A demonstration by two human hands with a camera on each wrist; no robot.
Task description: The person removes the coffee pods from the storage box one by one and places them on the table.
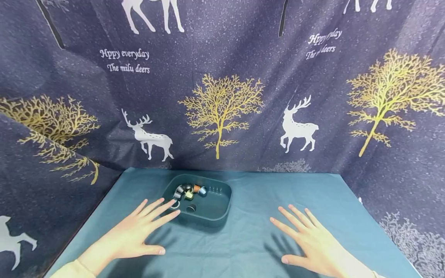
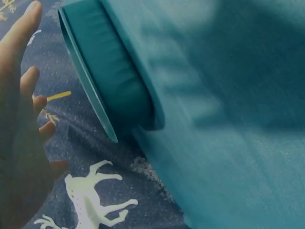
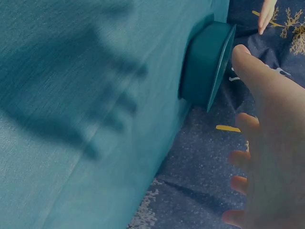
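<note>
My left hand (image 1: 133,231) hovers over the table with fingers spread, its fingertips overlapping the near left corner of a dark teal tub (image 1: 222,216) in the head view. Inside the tub, mostly toward its left side, lie several coffee capsules: a green one (image 1: 189,195), an orange one (image 1: 196,188), a blue one (image 1: 202,191) and dark ones (image 1: 191,208). A pale ring-like rim (image 1: 175,204) shows by the left fingertips. To the right of the tub, my right hand (image 1: 313,241) hangs over the cloth, fingers spread. Neither hand holds anything.
A teal cloth (image 1: 257,208) covers the table. Behind it and at both sides hangs a dark blue curtain (image 1: 240,146) printed with white deer and golden trees. Shadows of both hands fall on the cloth.
</note>
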